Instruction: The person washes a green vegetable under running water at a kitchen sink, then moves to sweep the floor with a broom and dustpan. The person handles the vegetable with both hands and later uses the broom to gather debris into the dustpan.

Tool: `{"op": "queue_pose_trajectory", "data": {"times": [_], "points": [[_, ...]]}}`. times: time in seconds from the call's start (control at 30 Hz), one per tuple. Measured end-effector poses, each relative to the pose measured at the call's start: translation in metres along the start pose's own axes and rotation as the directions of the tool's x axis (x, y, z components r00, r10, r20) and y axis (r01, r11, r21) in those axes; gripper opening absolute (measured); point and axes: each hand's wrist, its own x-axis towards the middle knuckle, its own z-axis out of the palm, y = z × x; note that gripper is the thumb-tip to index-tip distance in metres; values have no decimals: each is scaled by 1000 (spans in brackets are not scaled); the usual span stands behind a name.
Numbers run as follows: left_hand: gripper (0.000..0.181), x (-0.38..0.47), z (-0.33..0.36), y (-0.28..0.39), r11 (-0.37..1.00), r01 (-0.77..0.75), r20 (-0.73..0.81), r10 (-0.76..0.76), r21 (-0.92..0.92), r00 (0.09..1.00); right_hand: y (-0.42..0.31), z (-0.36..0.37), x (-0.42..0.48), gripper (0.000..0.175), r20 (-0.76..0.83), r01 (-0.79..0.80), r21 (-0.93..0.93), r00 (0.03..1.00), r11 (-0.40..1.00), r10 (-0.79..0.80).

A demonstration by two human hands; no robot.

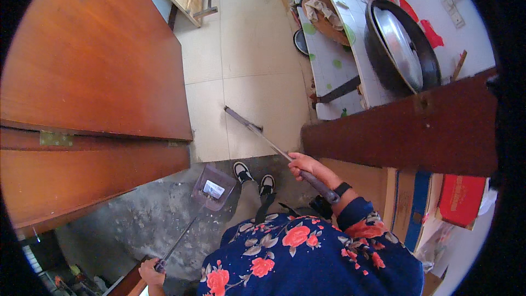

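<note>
My left hand [151, 272] is closed around the upper end of the long handle of a dustpan [214, 189]. The purple-grey plastic pan lies on the dark concrete floor, with a white label and some small debris in it. In my right hand [304, 165] is the handle of a broom [242, 119], gripped below its thick purple-grey end. The broom reaches forward over the pale tiles, its narrow head seen nearly edge-on; whether the bristles touch the floor I cannot tell. My shoes stand by the edge between tile and concrete, just right of the dustpan.
An open wooden door [94, 57] rises on the left, with a dark red door frame [394, 135] on the right. Beyond it, a large pan with a metal lid [398, 45] stands on a table. A wooden stool [193, 0] is further ahead. Cardboard boxes [404, 205] stand at my right.
</note>
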Motion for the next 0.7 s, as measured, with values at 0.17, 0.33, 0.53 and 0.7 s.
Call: {"op": "queue_pose_trajectory", "data": {"times": [0.17,0.33,0.53,0.7], "points": [[42,2,-2,-18,953,-242,58,235,184,970,-34,-3,11,44,-210,157,-20,965,987,-157],[40,15,-22,-2,964,-128,279,60,233,958,-89,-32,76,18,-369,287,200,908,937,-200],[40,33,-81,75,510,750,781,-217,-421,586,-77,-12,141,36,-466,175,-54,866,983,-180],[41,42,-104,96,-143,757,769,-179,-637,613,-70,16,113,61,-401,132,-149,898,980,-182]]}}
